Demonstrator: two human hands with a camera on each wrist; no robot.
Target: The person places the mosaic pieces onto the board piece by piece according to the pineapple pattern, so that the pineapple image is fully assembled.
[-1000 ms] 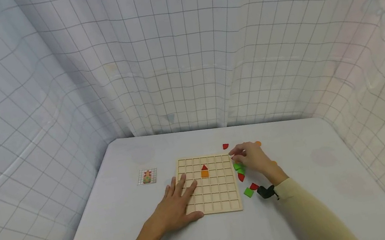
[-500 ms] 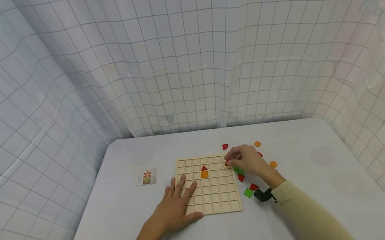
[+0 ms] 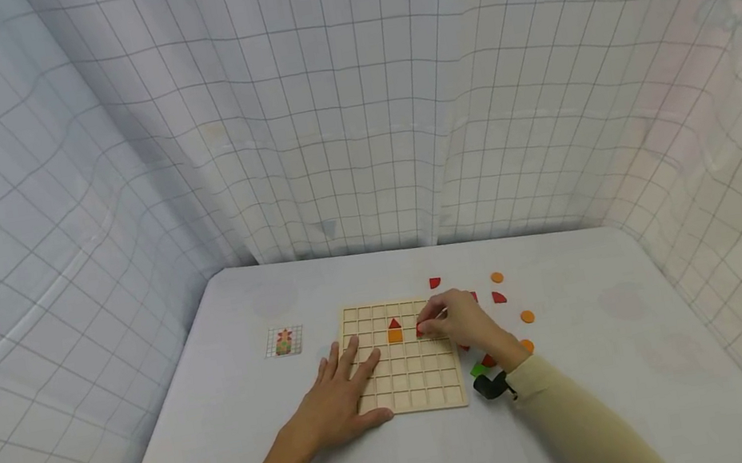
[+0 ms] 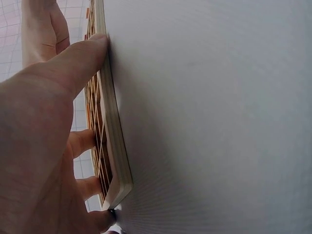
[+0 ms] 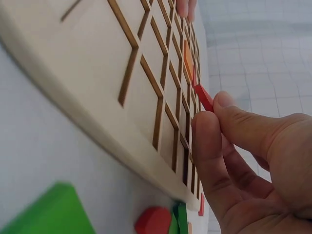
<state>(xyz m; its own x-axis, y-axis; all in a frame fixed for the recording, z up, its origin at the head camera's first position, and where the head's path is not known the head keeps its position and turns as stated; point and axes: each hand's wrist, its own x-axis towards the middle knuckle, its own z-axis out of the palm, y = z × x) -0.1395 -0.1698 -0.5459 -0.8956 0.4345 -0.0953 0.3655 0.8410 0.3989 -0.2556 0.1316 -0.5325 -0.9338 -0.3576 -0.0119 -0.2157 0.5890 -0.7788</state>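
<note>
L hand lay flat, fingers straight, pressing the board's near-left corner on the table. R hand pinched a red piece w/ thumb & forefinger, just over a cell right of the orange square & red triangle. Loose pieces lay beyond, to the board's right.

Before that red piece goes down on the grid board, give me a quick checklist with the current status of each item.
1. Red piece pinched by right hand fingertips: ok.
2. Left hand flat on the grid board, steadying it: ok.
3. Piece over the board, just right of the orange square: ok.
4. Cell under the piece free: cannot tell, fingers hide it.
5. Piece squared to the cell: not ok, it is tilted in the right wrist view.
6. Pattern card in sight on the table: ok.
</note>
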